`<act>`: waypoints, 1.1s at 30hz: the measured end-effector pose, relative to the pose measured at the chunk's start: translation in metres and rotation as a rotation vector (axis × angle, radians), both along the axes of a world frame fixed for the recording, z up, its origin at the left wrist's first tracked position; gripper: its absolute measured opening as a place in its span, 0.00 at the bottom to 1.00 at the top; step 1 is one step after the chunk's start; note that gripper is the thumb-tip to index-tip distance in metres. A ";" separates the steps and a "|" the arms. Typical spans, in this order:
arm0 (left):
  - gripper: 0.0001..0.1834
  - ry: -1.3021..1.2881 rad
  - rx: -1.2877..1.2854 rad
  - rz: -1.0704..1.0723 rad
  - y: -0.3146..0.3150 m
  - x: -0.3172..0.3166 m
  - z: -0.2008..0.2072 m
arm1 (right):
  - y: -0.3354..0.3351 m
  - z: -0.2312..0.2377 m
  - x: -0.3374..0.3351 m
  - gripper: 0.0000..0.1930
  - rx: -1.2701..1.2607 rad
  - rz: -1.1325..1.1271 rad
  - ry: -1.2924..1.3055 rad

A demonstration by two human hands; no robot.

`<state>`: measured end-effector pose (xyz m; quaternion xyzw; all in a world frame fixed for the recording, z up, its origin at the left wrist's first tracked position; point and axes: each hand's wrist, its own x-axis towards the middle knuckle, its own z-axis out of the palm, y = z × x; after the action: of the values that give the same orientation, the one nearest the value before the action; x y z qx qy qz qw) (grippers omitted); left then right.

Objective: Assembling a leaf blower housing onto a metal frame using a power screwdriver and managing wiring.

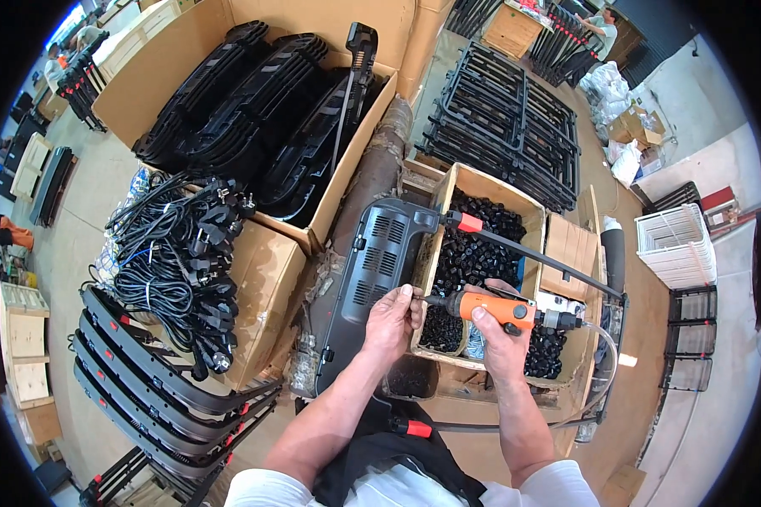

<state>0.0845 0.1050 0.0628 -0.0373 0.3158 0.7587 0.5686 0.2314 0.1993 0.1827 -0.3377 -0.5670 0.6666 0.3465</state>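
Note:
My right hand [505, 338] is wrapped round an orange air screwdriver [497, 309], which lies nearly level and points left. A clear hose [610, 346] runs from its back end. At the driver's tip, the fingers of my left hand [391, 319] are pinched together; whatever is between them is too small to make out. Beneath my left hand is a long black plastic housing [380, 253] with vent slots. A black tube frame [537, 258] with red clips [469, 222] joins the housing's far end and reaches out to the right.
Below the driver, a wooden bin [442, 193] holds many small black plastic parts. To the left are bundled black power cords [173, 253], a carton [347, 190] of black housings and stacked grey-black panels [144, 389]. Tube frames [507, 118] are piled beyond. Other people work far off.

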 end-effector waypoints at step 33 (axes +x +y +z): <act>0.12 -0.229 -0.067 0.176 -0.044 -0.041 0.013 | 0.021 -0.016 -0.152 0.29 0.297 0.173 -0.180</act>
<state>0.0435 0.0608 0.0757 -0.1703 0.2693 0.7855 0.5305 0.0797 0.2199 0.1665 -0.2909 -0.7149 0.5700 0.2818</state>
